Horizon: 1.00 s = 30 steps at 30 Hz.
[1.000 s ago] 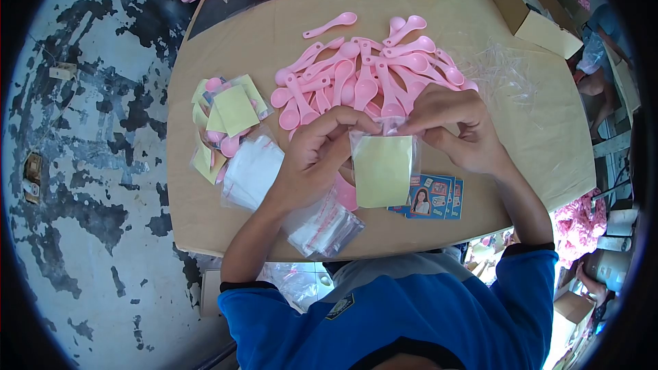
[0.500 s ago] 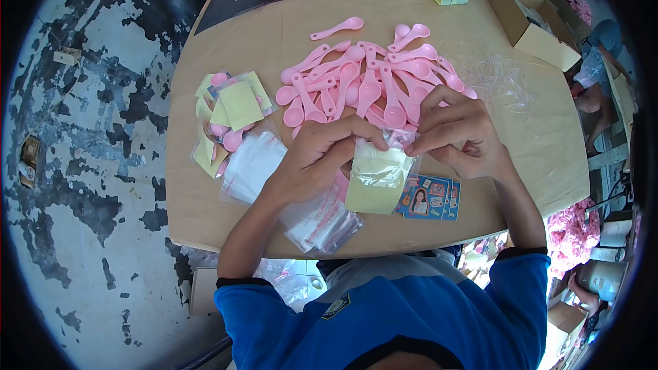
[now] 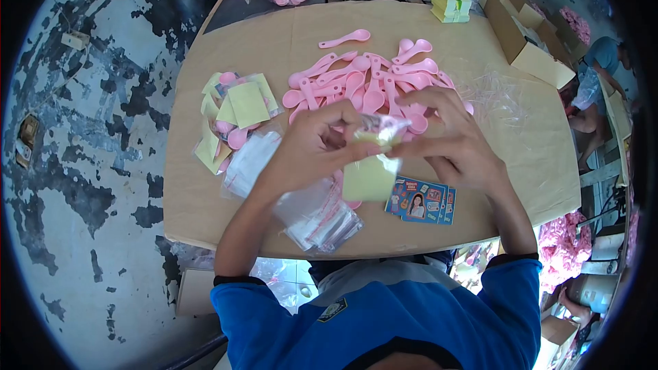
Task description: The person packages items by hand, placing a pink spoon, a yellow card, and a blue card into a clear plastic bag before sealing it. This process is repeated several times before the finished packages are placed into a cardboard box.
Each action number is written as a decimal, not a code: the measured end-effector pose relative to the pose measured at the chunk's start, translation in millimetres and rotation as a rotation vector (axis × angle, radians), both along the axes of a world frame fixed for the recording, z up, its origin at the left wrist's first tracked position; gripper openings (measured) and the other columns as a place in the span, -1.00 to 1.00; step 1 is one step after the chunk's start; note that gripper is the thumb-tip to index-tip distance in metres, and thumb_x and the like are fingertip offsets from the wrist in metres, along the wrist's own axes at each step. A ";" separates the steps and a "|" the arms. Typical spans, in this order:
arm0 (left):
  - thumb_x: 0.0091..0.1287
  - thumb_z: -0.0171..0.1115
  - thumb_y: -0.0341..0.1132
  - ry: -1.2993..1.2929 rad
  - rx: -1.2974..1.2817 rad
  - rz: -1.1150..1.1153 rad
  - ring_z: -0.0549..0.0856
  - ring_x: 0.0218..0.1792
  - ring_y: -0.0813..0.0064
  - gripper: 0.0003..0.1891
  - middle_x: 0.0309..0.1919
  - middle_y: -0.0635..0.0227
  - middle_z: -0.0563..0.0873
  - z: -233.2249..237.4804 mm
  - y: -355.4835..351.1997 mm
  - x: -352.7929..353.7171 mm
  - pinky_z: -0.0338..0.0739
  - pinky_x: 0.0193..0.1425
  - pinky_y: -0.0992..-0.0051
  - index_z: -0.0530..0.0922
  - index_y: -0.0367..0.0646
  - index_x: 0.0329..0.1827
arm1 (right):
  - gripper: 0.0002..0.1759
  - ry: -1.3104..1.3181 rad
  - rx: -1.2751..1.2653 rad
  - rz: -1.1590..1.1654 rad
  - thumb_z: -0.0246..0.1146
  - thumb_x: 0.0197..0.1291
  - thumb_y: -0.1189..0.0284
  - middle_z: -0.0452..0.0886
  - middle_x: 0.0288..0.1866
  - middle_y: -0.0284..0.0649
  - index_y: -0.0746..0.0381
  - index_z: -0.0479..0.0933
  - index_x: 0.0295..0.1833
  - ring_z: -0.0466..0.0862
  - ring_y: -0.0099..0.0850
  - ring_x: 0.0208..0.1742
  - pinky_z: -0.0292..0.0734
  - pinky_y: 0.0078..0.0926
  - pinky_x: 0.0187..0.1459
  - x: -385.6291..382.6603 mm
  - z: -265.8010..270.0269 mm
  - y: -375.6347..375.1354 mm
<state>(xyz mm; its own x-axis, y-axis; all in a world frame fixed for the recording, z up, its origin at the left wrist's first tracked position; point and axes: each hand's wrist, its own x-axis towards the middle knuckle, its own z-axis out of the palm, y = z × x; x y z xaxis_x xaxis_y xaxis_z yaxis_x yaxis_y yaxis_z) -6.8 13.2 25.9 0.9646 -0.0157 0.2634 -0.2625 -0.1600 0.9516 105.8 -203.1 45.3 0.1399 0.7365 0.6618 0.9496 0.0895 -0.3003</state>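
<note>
Between my hands is a clear plastic bag [image 3: 372, 177] with a pale yellow card in it, its upper part shiny and blurred. My left hand [image 3: 312, 145] pinches the bag's left side near the top. My right hand [image 3: 458, 142] has its thumb at the bag's upper right edge, fingers curled above. Beyond both hands lies a heap of pink plastic spoons [image 3: 373, 99]. Below the right hand are a few blue printed cards [image 3: 426, 203]. Flat empty plastic bags [image 3: 321, 223] lie under my left forearm, partly hidden by it.
Filled bags with yellow cards and pink spoons [image 3: 236, 106] are piled at the left. Thin clear plastic strips [image 3: 497, 98] lie at the right. A stack of yellow cards [image 3: 451, 7] and an open cardboard box [image 3: 531, 34] stand at the back right. Another person [image 3: 603, 62] sits beyond.
The bag's top has gone from flat to folded over and crumpled between my fingers. Both thumbs now press against it from the near side. The view has shifted slightly.
</note>
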 end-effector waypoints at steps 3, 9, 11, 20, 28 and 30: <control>0.28 0.32 -0.54 -0.135 -0.051 0.138 0.58 -0.44 0.80 -0.80 -0.41 0.55 0.52 6.8 28.8 2.9 0.48 -0.44 0.72 0.40 -0.18 -0.31 | -0.64 0.060 -0.052 -0.057 0.20 -0.11 0.72 0.61 -0.08 -0.24 0.16 0.68 -0.19 0.58 -0.20 -0.03 0.47 -0.28 -0.02 -2.3 -4.2 7.7; 0.29 0.29 -0.48 -0.106 -0.005 0.645 0.69 -0.27 0.61 -0.85 -0.19 0.36 0.67 36.6 101.4 -6.4 0.56 -0.30 0.61 0.49 -0.19 -0.16 | -0.80 0.280 -0.370 0.135 0.23 0.20 0.52 0.62 -0.18 -0.14 0.32 0.59 -0.06 0.62 -0.30 -0.17 0.50 -0.34 -0.16 -26.5 -25.2 58.3; 0.26 0.31 -0.48 -0.330 0.780 0.850 0.70 -0.25 0.57 -0.77 -0.23 0.33 0.68 12.3 136.1 -8.0 0.56 -0.26 0.58 0.53 -0.17 -0.05 | -0.77 0.293 -0.576 0.102 0.26 0.26 0.39 0.62 -0.26 -0.17 0.32 0.59 -0.09 0.63 -0.33 -0.27 0.51 -0.37 -0.26 -35.9 -27.4 78.5; 0.26 0.33 -0.34 0.447 0.436 -0.372 0.74 -0.37 0.56 -0.78 -0.34 0.32 0.77 28.4 95.4 -28.6 0.63 -0.30 0.55 0.68 -0.29 -0.11 | -0.67 0.535 -0.755 0.259 0.18 0.33 0.29 0.63 -0.51 -0.10 0.39 0.59 -0.27 0.68 -0.40 -0.45 0.57 -0.38 -0.31 -27.1 -44.1 108.2; 0.32 0.30 -0.26 0.901 0.534 -0.607 0.74 -0.38 0.61 -0.75 -0.31 0.28 0.78 12.3 71.9 -8.3 0.65 -0.34 0.60 0.70 -0.32 -0.19 | -0.72 0.523 -0.621 0.015 0.11 0.41 0.37 0.66 -0.38 -0.19 0.34 0.63 -0.05 0.58 -0.59 -0.39 0.48 -0.58 -0.30 -17.7 -34.7 87.1; 0.33 0.31 -0.26 0.900 0.489 -0.600 0.74 -0.39 0.59 -0.74 -0.29 0.27 0.78 14.7 70.3 -5.1 0.65 -0.36 0.60 0.69 -0.32 -0.13 | -0.70 0.649 -0.506 0.060 0.09 0.45 0.34 0.47 -0.52 -0.34 0.34 0.61 -0.02 0.43 -0.64 -0.42 0.36 -0.61 -0.35 -8.2 -35.2 75.7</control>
<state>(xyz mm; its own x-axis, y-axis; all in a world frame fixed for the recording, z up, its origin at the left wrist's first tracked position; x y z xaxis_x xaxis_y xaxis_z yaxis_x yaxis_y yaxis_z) -12.0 83.5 40.5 0.6041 -0.4391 -0.6650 0.3126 -0.6370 0.7046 97.6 -127.4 10.1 0.3308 0.9424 0.0486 0.5710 -0.1589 -0.8054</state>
